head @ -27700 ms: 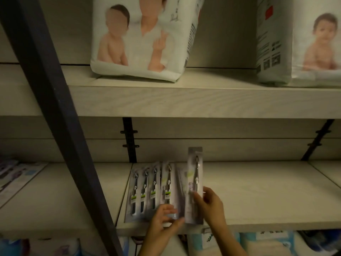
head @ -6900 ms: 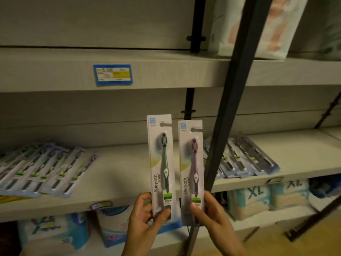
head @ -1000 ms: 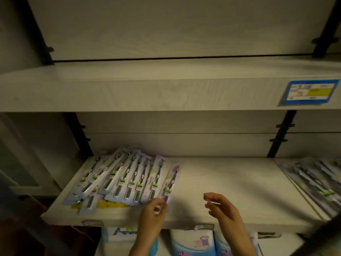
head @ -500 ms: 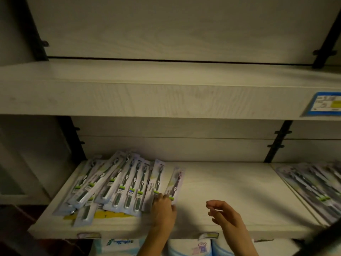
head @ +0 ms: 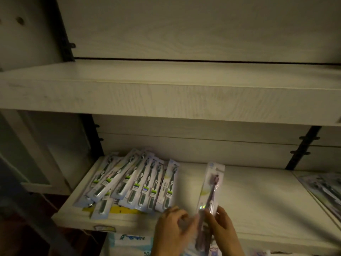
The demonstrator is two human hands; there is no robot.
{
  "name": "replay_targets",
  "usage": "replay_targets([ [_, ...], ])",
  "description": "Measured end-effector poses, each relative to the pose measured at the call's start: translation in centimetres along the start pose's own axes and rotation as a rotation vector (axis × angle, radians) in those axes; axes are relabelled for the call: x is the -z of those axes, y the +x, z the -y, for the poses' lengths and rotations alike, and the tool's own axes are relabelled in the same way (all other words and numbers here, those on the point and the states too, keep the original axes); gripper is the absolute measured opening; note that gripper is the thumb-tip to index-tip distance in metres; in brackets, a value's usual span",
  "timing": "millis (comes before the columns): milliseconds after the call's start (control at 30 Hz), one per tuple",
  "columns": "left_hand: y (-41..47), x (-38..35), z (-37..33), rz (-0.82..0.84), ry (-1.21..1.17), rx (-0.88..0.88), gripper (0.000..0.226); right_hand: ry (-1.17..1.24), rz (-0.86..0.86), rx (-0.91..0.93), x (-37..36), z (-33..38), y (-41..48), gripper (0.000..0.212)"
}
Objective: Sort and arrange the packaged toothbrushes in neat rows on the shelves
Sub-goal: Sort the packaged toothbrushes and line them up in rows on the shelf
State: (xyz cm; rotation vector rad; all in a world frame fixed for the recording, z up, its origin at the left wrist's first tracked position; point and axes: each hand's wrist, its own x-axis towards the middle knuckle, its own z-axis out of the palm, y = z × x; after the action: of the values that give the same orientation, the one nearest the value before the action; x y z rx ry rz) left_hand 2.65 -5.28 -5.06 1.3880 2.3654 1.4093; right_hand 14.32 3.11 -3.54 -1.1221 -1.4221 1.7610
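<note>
Purple-brushed and blister-wrapped, one pack (head: 212, 187) is pinched near its lower end by the fingers of the right hand (head: 224, 226), standing almost upright above the front edge of the shelf (head: 258, 196). The left hand (head: 173, 231), blurred, curls just beside the pack's foot; whether its fingers grip it cannot be told. To the left, a fanned pile (head: 134, 182) of packs lies overlapping on the shelf, over a yellow strip (head: 125, 211).

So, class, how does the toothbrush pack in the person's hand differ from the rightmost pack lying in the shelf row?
The held pack holds a purple brush; the rightmost row pack a dark green one. The held pack is raised, gripped by the right hand; the rightmost row pack lies flat. Both are long white cards.
</note>
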Motion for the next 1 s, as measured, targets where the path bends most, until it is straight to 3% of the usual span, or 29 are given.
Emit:
replay_targets([
  [67, 2.6, 0.6, 1.5, 0.004, 0.179, 0.077, 0.043, 0.022, 0.0, 0.008, 0.6, 0.2, 0.0, 0.047],
  [133, 4.8, 0.5, 2.7, 0.138, 0.568, 0.164, 0.047, 0.004, 0.012, 0.017, 1.3, 0.3, -0.1, 0.022],
  [267, 6.7, -1.0, 4.0, 0.332, 0.808, 0.237, 0.06, 0.052, 0.061, 0.065, 2.5, 1.2, -1.3, 0.018],
  [367, 7.2, -1.4, 4.3, 0.325, 0.774, 0.28, 0.059, 0.049, 0.055, 0.089, 3.7, 0.8, -1.5, 0.046],
  [467, 7.4, -1.2, 4.4, 0.343, 0.711, 0.343, 0.064, 0.064, 0.051, 0.076, 4.6, 0.9, -1.7, 0.034],
  [567, 7.6, -0.9, 4.4, 0.308, 0.688, 0.376, 0.068, 0.032, 0.019, 0.097, 5.2, 1.2, -1.9, 0.092],
  [600, 7.6, -0.8, 4.3, 0.287, 0.683, 0.367, 0.064, 0.036, 0.004, 0.103, 5.3, 1.3, -2.1, 0.101],
  [667, 7.1, -0.3, 4.1, 0.246, 0.602, 0.327, 0.041, 0.035, -0.005, 0.113, 5.7, 1.6, -2.4, 0.1],
  [733, 6.2, 0.1, 4.0, 0.263, 0.462, 0.294, 0.016, 0.007, 0.007, 0.112, 6.1, 2.0, -2.9, 0.073],
  [800, 4.9, 0.3, 3.8, 0.289, 0.403, 0.279, 0.015, 0.007, 0.006, 0.075, 6.7, 2.6, -3.5, 0.033],
  [833, 4.4, 0.2, 4.1, 0.294, 0.409, 0.261, 0.022, 0.007, 0.002, 0.07, 7.0, 2.9, -3.8, 0.029],
  [867, 3.9, 0.1, 4.2, 0.287, 0.408, 0.26, 0.028, 0.016, 0.01, 0.065, 7.4, 3.1, -4.2, 0.034],
  [967, 2.9, 0.1, 4.2, 0.222, 0.221, 0.308, 0.028, 0.013, 0.013, 0.084, 8.4, 3.4, -5.3, 0.078],
  [1000, 2.5, 0.2, 3.5, 0.183, 0.074, 0.337, 0.028, 0.018, 0.01, 0.08, 9.0, 3.6, -5.7, 0.072],
])
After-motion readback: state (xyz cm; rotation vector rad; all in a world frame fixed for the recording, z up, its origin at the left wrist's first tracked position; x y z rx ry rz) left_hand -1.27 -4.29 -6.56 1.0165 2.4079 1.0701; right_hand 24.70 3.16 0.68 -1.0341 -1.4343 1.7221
